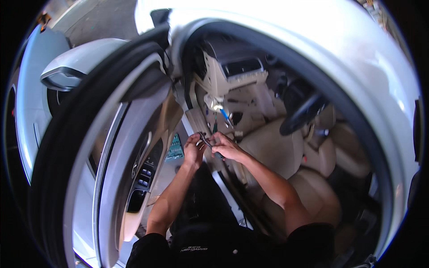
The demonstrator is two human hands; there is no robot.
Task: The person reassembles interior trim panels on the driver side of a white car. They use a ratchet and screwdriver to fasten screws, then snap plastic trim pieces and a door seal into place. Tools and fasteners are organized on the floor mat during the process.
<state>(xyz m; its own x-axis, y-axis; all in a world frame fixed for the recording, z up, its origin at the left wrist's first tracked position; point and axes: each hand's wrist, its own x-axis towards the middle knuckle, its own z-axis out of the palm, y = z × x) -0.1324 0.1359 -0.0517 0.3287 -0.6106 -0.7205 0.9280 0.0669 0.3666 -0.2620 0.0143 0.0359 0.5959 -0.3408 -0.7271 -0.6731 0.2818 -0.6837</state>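
Both my hands meet over the door sill of an open car. Between them is a slim dark metal tool with a rounded head, which looks like a ratchet wrench (205, 140). My right hand (227, 148) is closed round its handle. The fingers of my left hand (192, 149) pinch at its head end; whether they hold a small separate part there is too small to tell. Just beyond the hands, a green-handled tool (215, 123) and a blue-handled tool (224, 114) lie near the footwell's edge.
A teal tool case (175, 148) lies low between the sill and the open door (134, 156). The beige front seat (275, 143) and steering wheel (304, 115) are to the right. Ahead, the dashboard's lower part (241, 73) is exposed. A wing mirror (76, 62) juts out left.
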